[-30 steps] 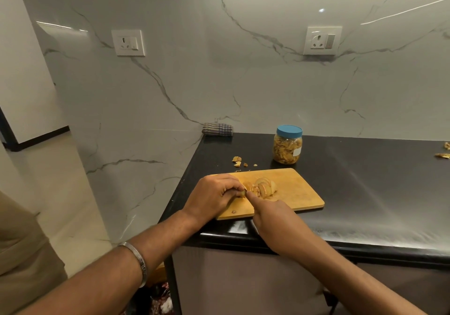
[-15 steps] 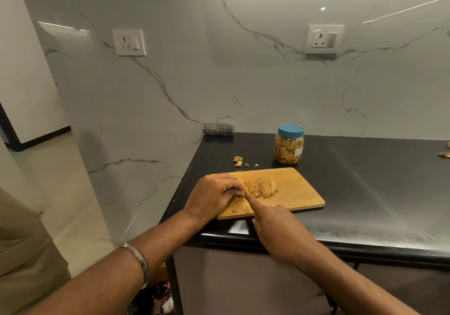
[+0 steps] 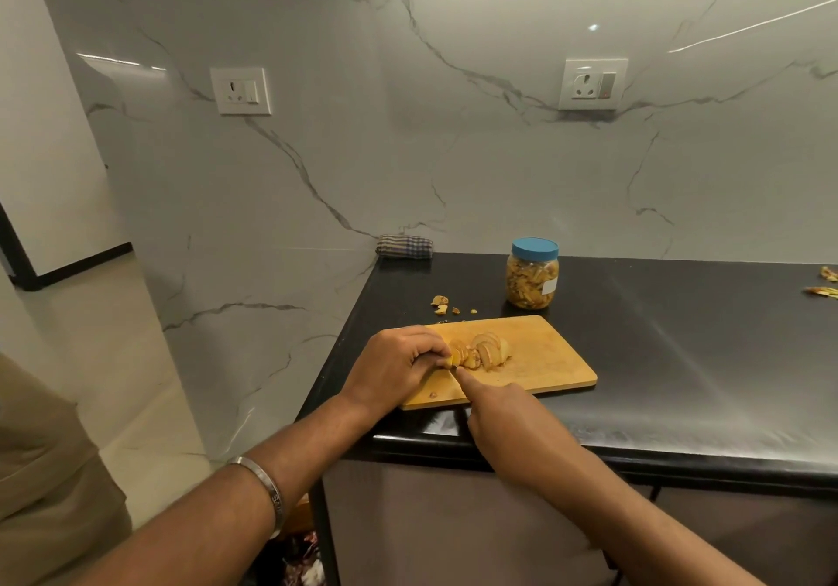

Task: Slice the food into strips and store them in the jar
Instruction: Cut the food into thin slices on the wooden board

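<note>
A wooden cutting board (image 3: 544, 359) lies on the black counter near its left front corner. On it sits a yellowish piece of food (image 3: 483, 352), partly cut into slices that lean to the right. My left hand (image 3: 394, 365) pinches the uncut left end of the food. My right hand (image 3: 512, 422) is closed around a knife, index finger stretched along it toward the food; the knife itself is almost wholly hidden by the hand. Behind the board stands a clear jar (image 3: 532, 273) with a blue lid, filled with food strips.
Small food scraps (image 3: 442, 305) lie on the black counter (image 3: 680, 336) behind the board. More peelings (image 3: 823, 291) sit at the far right. A folded checked cloth (image 3: 404, 246) rests against the marble wall. The counter's left edge drops to the floor.
Both hands stay in the same spot on the food; the pose has hardly changed. The camera view has shifted slightly.
</note>
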